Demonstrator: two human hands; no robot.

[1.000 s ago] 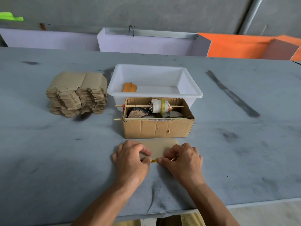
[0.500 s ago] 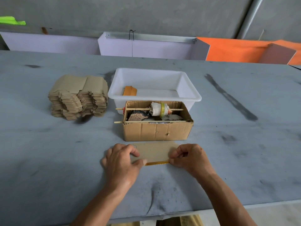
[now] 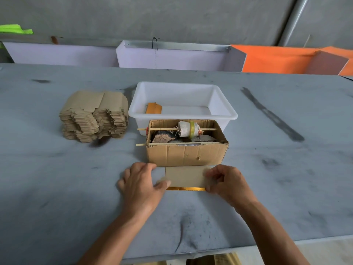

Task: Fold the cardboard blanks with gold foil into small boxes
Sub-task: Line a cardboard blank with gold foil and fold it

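A flat cardboard blank [image 3: 185, 175] lies brown side up on the grey table, just in front of the brown carton. A strip of gold foil [image 3: 186, 188] shows along its near edge. My left hand [image 3: 140, 185] pinches the blank's left end, thumb on top. My right hand [image 3: 227, 182] pinches its right end, fingers curled over the edge. A tall stack of unfolded blanks [image 3: 94, 116] sits at the left. One orange-gold folded piece [image 3: 153, 108] lies inside the white tub [image 3: 225, 116].
An open brown carton [image 3: 186, 154] right behind the blank holds a spool on a stick, rags and scraps. Two sticks poke out of its left side. White and orange bins line the table's far edge. The near table edge runs just below my forearms.
My hands have slid apart along the near edge, from the middle of the blank to its two ends. More of the gold foil strip shows between them.
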